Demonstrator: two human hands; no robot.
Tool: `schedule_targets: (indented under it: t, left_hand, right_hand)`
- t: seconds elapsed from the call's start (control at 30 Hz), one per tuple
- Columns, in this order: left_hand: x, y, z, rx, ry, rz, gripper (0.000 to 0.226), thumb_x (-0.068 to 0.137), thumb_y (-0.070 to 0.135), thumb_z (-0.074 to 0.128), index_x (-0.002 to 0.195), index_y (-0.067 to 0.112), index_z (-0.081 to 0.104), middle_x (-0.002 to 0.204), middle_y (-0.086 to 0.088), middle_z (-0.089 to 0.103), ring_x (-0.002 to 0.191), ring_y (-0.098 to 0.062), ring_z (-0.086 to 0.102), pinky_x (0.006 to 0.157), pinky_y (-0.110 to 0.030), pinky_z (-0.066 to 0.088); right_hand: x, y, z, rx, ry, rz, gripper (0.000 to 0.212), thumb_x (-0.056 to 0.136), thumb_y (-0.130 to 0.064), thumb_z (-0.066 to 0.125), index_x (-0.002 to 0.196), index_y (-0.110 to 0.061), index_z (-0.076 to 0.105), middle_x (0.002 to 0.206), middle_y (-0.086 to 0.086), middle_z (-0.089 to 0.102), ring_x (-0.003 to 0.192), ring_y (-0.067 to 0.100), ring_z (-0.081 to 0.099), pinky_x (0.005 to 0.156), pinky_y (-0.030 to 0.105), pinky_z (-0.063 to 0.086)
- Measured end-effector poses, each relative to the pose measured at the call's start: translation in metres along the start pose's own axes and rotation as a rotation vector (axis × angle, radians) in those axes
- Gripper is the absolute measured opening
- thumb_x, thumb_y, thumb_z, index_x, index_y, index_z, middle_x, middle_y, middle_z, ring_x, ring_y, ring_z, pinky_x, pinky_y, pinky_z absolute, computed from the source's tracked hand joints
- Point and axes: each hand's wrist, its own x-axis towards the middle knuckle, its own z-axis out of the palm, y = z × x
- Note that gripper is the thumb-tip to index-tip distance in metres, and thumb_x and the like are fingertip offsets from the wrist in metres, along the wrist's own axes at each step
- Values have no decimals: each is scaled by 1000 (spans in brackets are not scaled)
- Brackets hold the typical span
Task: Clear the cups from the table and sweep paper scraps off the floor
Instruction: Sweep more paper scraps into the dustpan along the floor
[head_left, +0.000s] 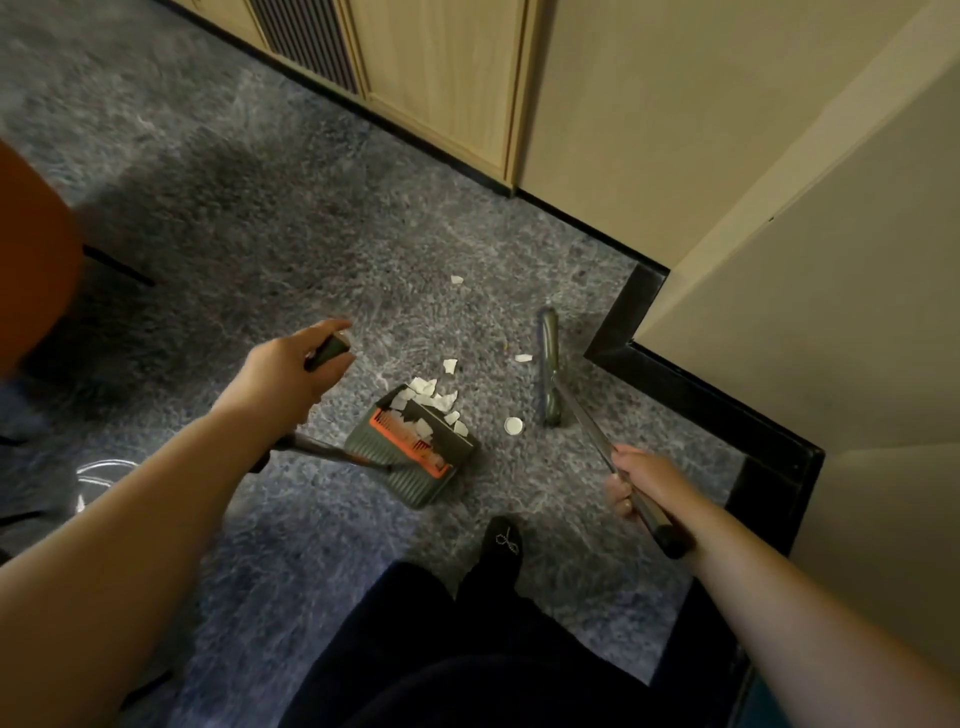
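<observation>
on the grey carpet (218, 218), at centre frame, sits our dustpan (413, 449), grey with an orange comb strip, mouth toward 1 o'clock. no brand, label or writing readable on it or the broom; the only mark we see is a small white emblem on the black sock (503, 540), not legible.

our left hand (283, 376) has its fingers curled round the black grip of the dustpan handle (327, 352); the pan lies at 4 o'clock from those fingers, well below them. our right hand (641, 486) has its fingers wrapped round the broom handle (587, 423); the broom head (548, 366) lies at 11 o'clock from it, on the carpet.

paper scraps (428, 397) are piled in and at the pan mouth. loose ones: one at 12 o'clock of the pan (456, 279), one just beside the broom head (523, 358), a round white piece (514, 426) between pan and broom.

wood cabinets (441, 88) at 12 o'clock, orange chair (31, 260) at 9.
</observation>
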Motion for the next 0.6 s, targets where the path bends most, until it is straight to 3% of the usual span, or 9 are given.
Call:
schedule_targets:
  t: [0.13, 0.27, 0.4, 0.6]
  left_hand:
    - [23, 11, -10, 36, -17, 14, 44, 91, 38, 65, 133, 43, 54, 79, 19, 59, 56, -18, 64, 40, -19, 43]
    - [39, 12, -24, 68, -49, 22, 44, 90, 41, 65, 132, 48, 53, 78, 18, 60, 58, -28, 66, 40, -22, 45]
    - [48, 7, -36, 102, -95, 38, 44, 90, 43, 64, 131, 52, 51, 78, 12, 62, 56, -21, 63, 43, -21, 45]
    - [49, -3, -46, 128, -140, 70, 47, 89, 43, 65, 131, 58, 48, 86, 20, 60, 63, -5, 60, 52, -18, 45]
  right_hand:
    - [24, -21, 13, -11, 5, 47, 34, 103, -9, 28, 134, -14, 42, 48, 4, 38, 32, 9, 36, 33, 17, 28]
    - [43, -35, 36, -5, 3, 105, 23, 102, -10, 28, 116, -16, 45, 50, 3, 37, 33, 9, 35, 33, 17, 27]
    - [51, -42, 65, -36, -27, 134, 25, 103, -10, 26, 118, -19, 44, 54, 3, 33, 36, 10, 32, 33, 17, 26]
    - [46, -29, 108, 5, -112, 180, 32, 104, -9, 25, 128, -25, 38, 49, 2, 32, 29, 8, 31, 33, 14, 27]
